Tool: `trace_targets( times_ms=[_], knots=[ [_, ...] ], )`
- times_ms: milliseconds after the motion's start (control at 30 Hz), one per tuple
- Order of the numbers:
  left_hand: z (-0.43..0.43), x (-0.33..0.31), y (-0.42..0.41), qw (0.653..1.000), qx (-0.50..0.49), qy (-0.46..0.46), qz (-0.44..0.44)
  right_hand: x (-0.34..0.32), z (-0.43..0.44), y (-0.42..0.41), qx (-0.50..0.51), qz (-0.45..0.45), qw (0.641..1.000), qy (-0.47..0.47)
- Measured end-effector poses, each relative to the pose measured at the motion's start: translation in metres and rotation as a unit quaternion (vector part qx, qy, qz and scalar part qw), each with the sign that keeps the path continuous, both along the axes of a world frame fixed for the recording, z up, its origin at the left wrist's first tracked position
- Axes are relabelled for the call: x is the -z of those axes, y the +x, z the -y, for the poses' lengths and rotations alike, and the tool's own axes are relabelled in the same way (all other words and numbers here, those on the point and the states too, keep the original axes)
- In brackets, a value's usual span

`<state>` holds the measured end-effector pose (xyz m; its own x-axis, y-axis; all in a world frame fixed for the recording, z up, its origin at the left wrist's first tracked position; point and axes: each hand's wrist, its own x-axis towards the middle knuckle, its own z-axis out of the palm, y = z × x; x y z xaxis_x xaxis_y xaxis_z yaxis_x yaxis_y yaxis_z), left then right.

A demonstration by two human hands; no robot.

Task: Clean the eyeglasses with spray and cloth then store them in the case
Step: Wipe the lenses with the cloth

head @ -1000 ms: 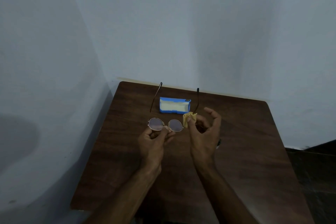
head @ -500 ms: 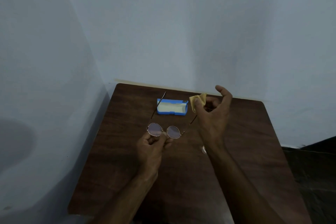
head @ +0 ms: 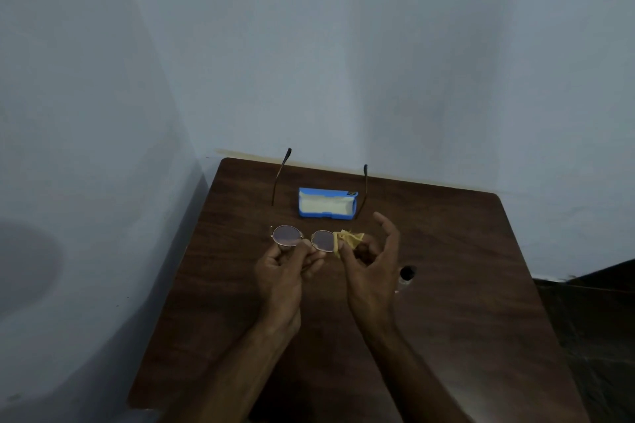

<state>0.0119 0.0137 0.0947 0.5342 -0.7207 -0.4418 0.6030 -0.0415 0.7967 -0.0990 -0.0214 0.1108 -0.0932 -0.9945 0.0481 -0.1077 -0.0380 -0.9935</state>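
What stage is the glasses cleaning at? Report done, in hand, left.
Done: the blue eyeglass case lies open on the dark wooden table; spraying cannot be confirmed.

In hand: the left hand grips the round gold-rimmed eyeglasses by the bridge, temples unfolded, while the right hand presses the yellow cloth to one lens.

Left: finish wiping, fold, case them.

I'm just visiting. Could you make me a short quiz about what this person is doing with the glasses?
1. True or false: the case is shut.
2. Which hand pinches the cloth?
3. The cloth touches: A) the lens nearer the right hand, B) the other lens, C) the table.

Key:
1. False; it lies open, pale lining showing.
2. The right hand; the left hand holds the glasses at the bridge.
3. A.
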Motion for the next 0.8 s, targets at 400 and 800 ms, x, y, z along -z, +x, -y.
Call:
trace_targets(
  times_ms=[400, 800],
  knots=[
    [-0.004, 0.015, 0.010, 0.998, 0.011, 0.012, 0.059, -0.045, 0.038, -0.005, 0.069, -0.016, 0.991, -0.110],
    [-0.007, 0.013, 0.015, 0.998, -0.004, -0.002, 0.068, -0.050, 0.044, -0.004, 0.051, -0.076, 0.991, -0.099]
  ],
)
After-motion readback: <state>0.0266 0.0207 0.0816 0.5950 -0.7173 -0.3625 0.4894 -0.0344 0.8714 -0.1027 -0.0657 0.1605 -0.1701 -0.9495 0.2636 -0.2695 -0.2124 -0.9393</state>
